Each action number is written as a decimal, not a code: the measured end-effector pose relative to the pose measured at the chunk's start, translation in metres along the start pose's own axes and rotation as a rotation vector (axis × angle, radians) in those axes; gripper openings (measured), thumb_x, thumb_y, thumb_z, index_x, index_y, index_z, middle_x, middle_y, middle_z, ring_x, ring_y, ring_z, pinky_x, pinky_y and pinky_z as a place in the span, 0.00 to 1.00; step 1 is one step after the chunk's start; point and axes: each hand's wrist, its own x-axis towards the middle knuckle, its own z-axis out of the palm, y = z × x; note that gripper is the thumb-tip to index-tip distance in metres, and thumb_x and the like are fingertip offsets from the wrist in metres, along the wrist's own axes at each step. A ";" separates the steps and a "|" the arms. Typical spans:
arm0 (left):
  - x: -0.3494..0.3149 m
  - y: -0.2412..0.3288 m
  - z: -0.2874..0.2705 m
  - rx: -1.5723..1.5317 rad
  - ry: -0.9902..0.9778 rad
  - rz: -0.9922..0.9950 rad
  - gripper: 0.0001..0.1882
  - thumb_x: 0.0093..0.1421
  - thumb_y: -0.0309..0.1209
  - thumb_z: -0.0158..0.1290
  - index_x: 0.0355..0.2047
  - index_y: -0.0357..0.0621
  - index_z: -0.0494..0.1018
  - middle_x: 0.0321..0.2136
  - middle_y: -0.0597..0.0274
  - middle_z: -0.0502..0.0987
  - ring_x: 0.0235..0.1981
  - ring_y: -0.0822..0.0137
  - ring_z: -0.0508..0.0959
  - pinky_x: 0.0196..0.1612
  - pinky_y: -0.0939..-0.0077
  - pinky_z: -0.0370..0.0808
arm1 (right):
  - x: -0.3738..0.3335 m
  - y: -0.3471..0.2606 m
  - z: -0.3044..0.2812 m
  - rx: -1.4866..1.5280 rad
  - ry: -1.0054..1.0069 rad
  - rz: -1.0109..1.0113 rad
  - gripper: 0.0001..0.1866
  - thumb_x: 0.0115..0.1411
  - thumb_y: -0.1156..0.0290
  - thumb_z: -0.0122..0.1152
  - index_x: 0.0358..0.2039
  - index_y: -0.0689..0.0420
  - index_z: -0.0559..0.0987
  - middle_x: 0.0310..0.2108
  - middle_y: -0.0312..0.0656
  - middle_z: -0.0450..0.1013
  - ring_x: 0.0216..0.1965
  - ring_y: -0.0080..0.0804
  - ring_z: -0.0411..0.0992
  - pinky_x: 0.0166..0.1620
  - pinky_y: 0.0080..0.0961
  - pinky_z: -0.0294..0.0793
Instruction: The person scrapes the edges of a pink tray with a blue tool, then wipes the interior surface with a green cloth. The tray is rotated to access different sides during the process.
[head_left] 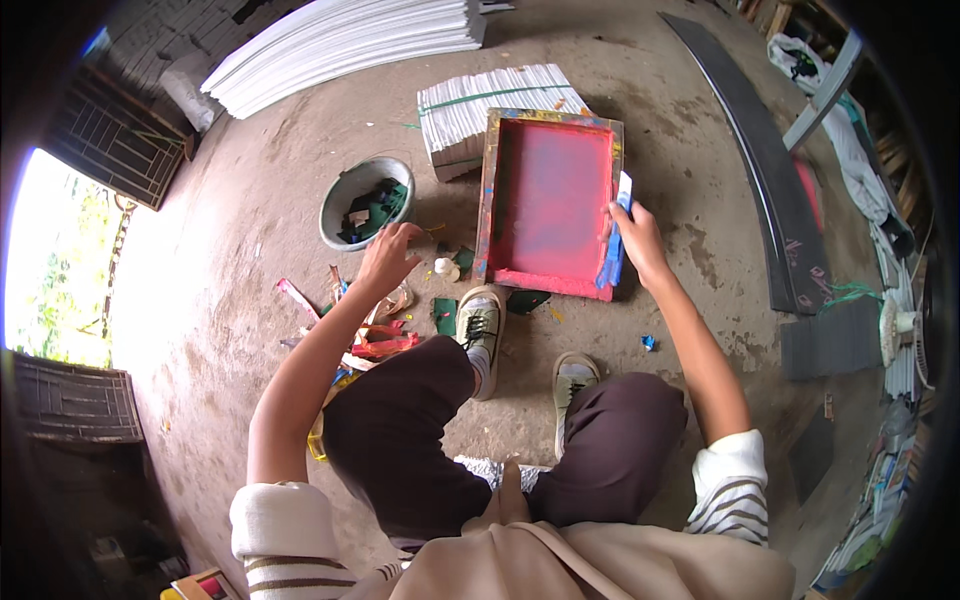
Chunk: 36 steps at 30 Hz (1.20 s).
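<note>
My right hand (642, 240) grips a long, narrow blue-and-white object (615, 250), which may be a scraper or a folded packet; I cannot tell which. It is held upright along the right edge of a wooden-framed printing screen (491, 190). Red ink covers the screen's inner edges, and its middle is a paler, greyish pink. My left hand (388, 262) holds nothing, its fingers apart and bent, just below a grey bucket (335, 208) with dark green scraps inside. Close to that hand, a small white object (447, 269) lies on the floor.
Crumpled red and yellow wrappers (385, 345) lie left of my shoes (482, 318). Behind the screen is a strapped stack of white sheets (455, 110), with a longer white stack (345, 50) farther back. A long dark panel (745, 150) lies at the right.
</note>
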 end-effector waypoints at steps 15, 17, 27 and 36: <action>-0.036 -0.024 0.080 -0.862 0.242 -0.379 0.20 0.64 0.39 0.48 0.50 0.38 0.64 0.34 0.51 0.75 0.34 0.62 0.77 0.38 0.70 0.72 | 0.002 -0.004 0.262 -0.043 -0.582 0.194 0.22 0.62 0.52 0.54 0.52 0.50 0.71 0.37 0.29 0.71 0.33 0.21 0.67 0.37 0.22 0.68; -0.080 -0.063 0.127 -0.559 0.386 -0.458 0.18 0.63 0.37 0.48 0.47 0.37 0.64 0.35 0.45 0.75 0.37 0.51 0.77 0.39 0.60 0.73 | -0.004 0.012 0.276 -0.200 -0.586 0.309 0.25 0.60 0.53 0.57 0.52 0.57 0.70 0.34 0.36 0.72 0.34 0.25 0.68 0.38 0.25 0.69; -0.100 -0.077 0.218 -0.190 0.408 -0.622 0.36 0.46 0.28 0.59 0.57 0.45 0.61 0.51 0.52 0.61 0.53 0.49 0.61 0.52 0.53 0.63 | 0.082 0.070 0.141 -1.085 -0.912 -0.069 0.20 0.58 0.59 0.57 0.43 0.61 0.76 0.42 0.55 0.71 0.45 0.45 0.71 0.51 0.35 0.68; 0.066 0.022 0.184 -0.575 0.422 -0.030 0.31 0.48 0.23 0.56 0.54 0.37 0.60 0.49 0.45 0.63 0.51 0.45 0.63 0.56 0.56 0.62 | 0.117 0.156 -0.049 -1.017 -0.007 0.100 0.31 0.57 0.54 0.59 0.52 0.65 0.68 0.40 0.52 0.71 0.42 0.42 0.71 0.48 0.34 0.69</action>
